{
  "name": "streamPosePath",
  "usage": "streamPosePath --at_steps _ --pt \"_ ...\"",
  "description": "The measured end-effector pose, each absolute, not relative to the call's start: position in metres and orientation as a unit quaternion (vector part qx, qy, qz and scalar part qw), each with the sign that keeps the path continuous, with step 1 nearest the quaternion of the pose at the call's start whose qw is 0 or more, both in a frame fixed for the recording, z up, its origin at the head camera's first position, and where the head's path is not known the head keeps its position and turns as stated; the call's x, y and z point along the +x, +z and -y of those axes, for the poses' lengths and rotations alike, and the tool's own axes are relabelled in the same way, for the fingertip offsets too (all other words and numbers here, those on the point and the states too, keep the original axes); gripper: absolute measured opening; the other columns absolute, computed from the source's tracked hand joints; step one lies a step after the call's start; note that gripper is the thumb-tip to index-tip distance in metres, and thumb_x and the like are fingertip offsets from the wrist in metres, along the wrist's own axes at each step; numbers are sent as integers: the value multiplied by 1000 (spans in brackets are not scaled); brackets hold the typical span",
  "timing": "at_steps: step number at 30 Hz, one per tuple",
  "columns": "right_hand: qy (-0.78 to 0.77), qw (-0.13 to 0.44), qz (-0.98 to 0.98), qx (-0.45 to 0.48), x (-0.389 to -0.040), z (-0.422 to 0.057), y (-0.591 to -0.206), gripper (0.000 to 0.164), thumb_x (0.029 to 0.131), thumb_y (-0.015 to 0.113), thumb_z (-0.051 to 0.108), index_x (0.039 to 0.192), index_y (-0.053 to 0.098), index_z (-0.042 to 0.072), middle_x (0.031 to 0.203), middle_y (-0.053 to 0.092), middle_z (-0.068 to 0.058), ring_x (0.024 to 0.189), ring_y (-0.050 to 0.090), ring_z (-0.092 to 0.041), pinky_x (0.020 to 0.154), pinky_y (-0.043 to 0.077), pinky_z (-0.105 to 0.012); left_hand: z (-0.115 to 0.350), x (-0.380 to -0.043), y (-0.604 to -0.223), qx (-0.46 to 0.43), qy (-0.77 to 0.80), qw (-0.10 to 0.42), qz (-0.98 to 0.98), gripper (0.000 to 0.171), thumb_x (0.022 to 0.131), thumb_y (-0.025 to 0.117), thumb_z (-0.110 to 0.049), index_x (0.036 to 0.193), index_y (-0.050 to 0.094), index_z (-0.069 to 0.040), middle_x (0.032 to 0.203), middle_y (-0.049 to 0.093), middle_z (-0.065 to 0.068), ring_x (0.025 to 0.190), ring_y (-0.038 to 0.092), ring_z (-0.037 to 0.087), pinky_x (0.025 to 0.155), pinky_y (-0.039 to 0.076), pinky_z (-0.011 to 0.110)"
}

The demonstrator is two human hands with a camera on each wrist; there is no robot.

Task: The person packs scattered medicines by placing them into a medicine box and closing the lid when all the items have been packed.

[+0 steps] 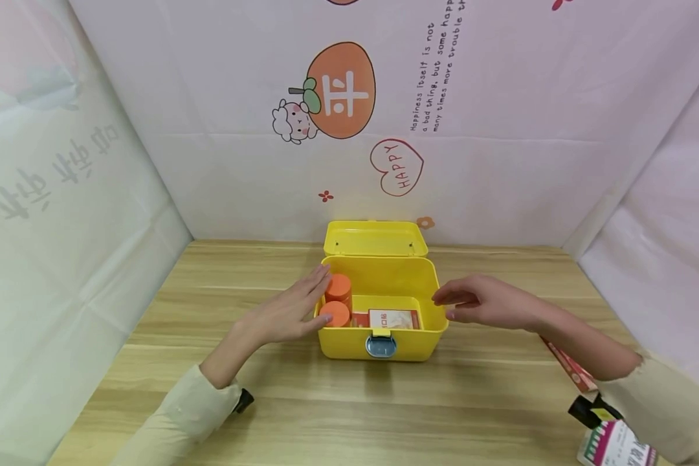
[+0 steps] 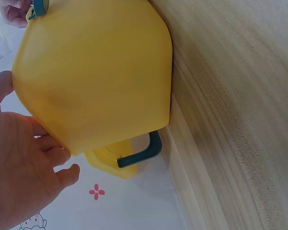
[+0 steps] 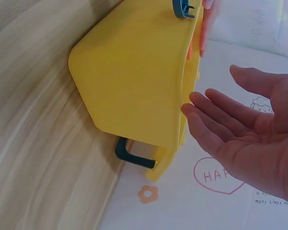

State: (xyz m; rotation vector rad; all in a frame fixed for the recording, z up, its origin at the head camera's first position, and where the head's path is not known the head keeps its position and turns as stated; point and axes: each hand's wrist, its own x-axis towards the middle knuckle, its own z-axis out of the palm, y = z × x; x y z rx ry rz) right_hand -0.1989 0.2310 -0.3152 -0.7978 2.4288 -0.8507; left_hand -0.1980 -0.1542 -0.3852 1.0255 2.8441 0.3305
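A yellow box (image 1: 349, 346) with its lid (image 1: 375, 238) tipped back stands on the wooden table. Inside, at the left, are two orange-capped containers (image 1: 339, 287); a small red and white carton (image 1: 393, 319) lies beside them. My left hand (image 1: 288, 309) rests at the box's left rim, fingers extended over it beside the orange caps. At the right rim hovers my right hand (image 1: 489, 302), its fingers loosely bent and holding nothing. The right wrist view shows that hand (image 3: 249, 120) palm up next to the rim. A dark green handle (image 2: 145, 152) hangs behind the box.
Partly under the right forearm lies a long red box (image 1: 569, 366). A white, green and magenta package (image 1: 620, 446) sits at the table's near right corner. Printed white cloth (image 1: 239, 175) walls in the table (image 1: 210, 285) at the back and sides.
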Motion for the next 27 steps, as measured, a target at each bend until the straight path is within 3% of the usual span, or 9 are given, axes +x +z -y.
streamPosePath --at_steps 16,27 --pt "-335 181 -885 -266 -189 -276 -328 45 97 65 29 132 59 0 131 65 -18 118 65 -31 91 59 -34 153 -198 -384 336 105 51 -935 82 103 34 -59 159 9 -5 170 -3 10 157 1 24 126 18 43" --pt "-331 154 -901 -235 -190 -308 -346 45 98 64 24 133 57 -3 130 65 -21 115 66 -29 86 56 -22 153 -197 -382 333 104 53 -935 82 103 35 -59 159 9 -6 170 -2 10 157 1 24 126 18 43"
